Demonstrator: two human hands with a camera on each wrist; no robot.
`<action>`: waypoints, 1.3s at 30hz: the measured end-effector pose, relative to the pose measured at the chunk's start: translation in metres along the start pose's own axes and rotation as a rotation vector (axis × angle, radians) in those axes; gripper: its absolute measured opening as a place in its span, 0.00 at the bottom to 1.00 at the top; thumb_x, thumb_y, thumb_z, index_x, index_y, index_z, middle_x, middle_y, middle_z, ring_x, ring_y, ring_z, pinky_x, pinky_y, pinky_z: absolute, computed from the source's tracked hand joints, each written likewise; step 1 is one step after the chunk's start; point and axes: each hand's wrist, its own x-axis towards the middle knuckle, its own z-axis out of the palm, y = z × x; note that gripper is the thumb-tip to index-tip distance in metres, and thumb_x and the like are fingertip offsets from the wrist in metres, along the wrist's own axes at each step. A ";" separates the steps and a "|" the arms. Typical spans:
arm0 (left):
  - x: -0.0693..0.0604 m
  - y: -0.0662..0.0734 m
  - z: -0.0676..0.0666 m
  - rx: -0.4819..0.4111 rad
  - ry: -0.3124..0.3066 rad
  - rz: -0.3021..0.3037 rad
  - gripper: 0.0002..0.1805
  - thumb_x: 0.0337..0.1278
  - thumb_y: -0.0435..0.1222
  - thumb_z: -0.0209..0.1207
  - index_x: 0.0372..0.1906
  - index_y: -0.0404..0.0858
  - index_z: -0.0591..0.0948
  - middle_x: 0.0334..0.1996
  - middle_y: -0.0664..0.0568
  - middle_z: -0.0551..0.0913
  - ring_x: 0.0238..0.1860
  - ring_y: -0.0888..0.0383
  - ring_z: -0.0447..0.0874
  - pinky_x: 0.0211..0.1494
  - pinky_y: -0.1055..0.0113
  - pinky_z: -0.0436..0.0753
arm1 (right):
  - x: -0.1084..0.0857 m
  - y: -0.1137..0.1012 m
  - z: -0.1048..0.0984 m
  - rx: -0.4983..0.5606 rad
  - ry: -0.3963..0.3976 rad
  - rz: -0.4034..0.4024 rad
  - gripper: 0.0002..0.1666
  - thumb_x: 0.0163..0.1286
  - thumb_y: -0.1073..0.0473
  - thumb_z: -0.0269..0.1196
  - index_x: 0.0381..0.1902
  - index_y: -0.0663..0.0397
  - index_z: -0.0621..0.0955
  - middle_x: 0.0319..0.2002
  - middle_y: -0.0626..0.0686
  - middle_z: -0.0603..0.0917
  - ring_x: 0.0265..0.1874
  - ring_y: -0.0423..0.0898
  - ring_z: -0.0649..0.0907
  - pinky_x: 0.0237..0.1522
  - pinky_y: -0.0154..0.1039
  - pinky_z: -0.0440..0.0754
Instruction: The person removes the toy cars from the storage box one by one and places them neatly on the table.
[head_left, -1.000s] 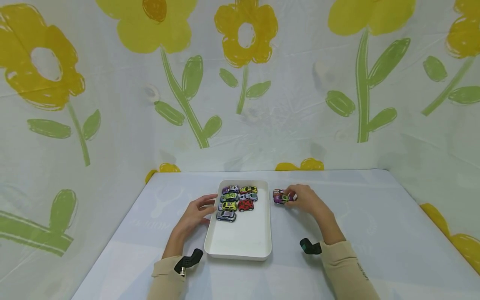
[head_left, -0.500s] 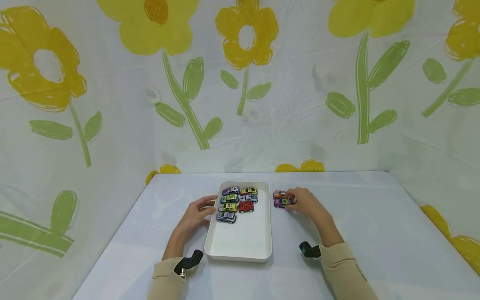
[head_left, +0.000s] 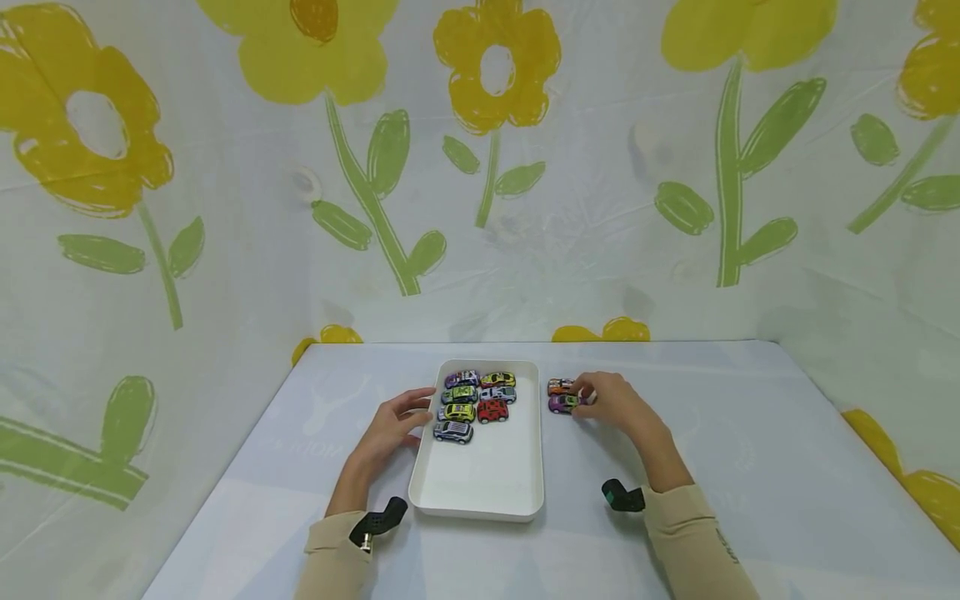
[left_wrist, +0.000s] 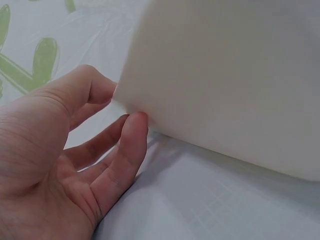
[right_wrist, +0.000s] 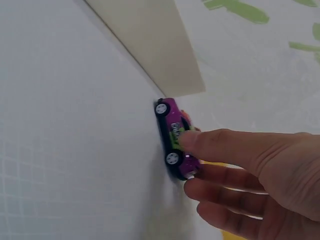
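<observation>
In the head view, my right hand (head_left: 611,402) pinches a purple-and-green toy car (head_left: 564,404) on the table, just right of the white tray (head_left: 480,492). The right wrist view shows the thumb on the car's side and the other fingers behind it. An orange toy car (head_left: 559,386) sits directly beyond the purple one, partly hidden by the fingers. My left hand (head_left: 390,427) touches the tray's left wall with relaxed, slightly bent fingers. Inside the tray, several toy cars stand in two columns, among them a red one (head_left: 492,411) and a silver-grey one (head_left: 453,431).
The pale table (head_left: 675,533) extends on both sides of the tray. A flower-printed curtain (head_left: 570,275) hangs behind and at the sides. A black camera mount (head_left: 378,521) is on the left wrist, with another black mount (head_left: 622,496) on the right.
The purple car in my right hand has shifted slightly down and toward me, uncovering more of the orange car. My left hand and the tray stay in place.
</observation>
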 end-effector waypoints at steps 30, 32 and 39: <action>-0.002 -0.003 -0.004 0.017 0.004 0.011 0.26 0.58 0.36 0.60 0.63 0.55 0.76 0.63 0.47 0.76 0.53 0.51 0.81 0.38 0.60 0.85 | -0.001 -0.139 0.068 0.132 0.068 -0.176 0.18 0.60 0.55 0.71 0.47 0.54 0.83 0.39 0.53 0.86 0.36 0.44 0.81 0.40 0.39 0.82; -0.003 -0.003 -0.006 0.018 0.007 0.007 0.26 0.58 0.36 0.60 0.62 0.55 0.76 0.63 0.47 0.76 0.53 0.51 0.81 0.38 0.60 0.85 | -0.001 -0.145 0.076 0.133 0.064 -0.147 0.18 0.60 0.54 0.71 0.47 0.53 0.84 0.38 0.52 0.86 0.34 0.43 0.80 0.38 0.38 0.81; -0.002 -0.002 -0.006 0.008 -0.010 0.028 0.26 0.59 0.35 0.59 0.63 0.53 0.76 0.63 0.44 0.75 0.53 0.51 0.81 0.38 0.59 0.85 | 0.004 -0.155 0.101 0.065 0.074 -0.104 0.19 0.57 0.53 0.73 0.46 0.50 0.84 0.41 0.50 0.86 0.39 0.45 0.83 0.42 0.43 0.81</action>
